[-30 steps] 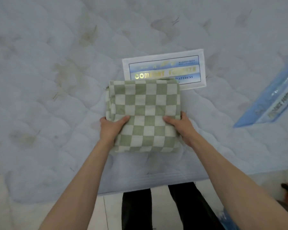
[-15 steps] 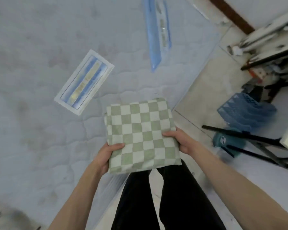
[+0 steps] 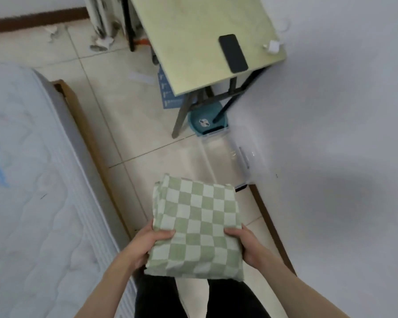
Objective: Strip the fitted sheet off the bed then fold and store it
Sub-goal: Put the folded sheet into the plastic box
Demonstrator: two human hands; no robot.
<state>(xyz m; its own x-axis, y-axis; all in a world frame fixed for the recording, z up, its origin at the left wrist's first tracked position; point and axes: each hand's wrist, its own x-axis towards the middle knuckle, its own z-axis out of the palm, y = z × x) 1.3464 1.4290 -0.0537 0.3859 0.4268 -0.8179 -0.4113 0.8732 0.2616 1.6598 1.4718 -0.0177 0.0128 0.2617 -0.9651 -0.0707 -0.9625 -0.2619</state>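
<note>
**Folded sheet lifted off the bed, now heading for storage**

A second ago you were pressing the folded sheet [image 3: 197,228] flat on the mattress [image 3: 25,180]; now you have turned away and hold it in the air over the floor [image 3: 124,125], the mattress at your 9 o'clock. Stripping and folding look done; only storing is left. Your left hand [image 3: 147,245] and right hand [image 3: 246,244] each have their fingers clamped on a near corner of the bundle. Count: one sheet, two hands, one bench [image 3: 200,37] at 12 o'clock with one phone [image 3: 233,53] on it. At 1 o'clock sits what may be one clear storage box [image 3: 225,154], though blur makes that uncertain.
</note>
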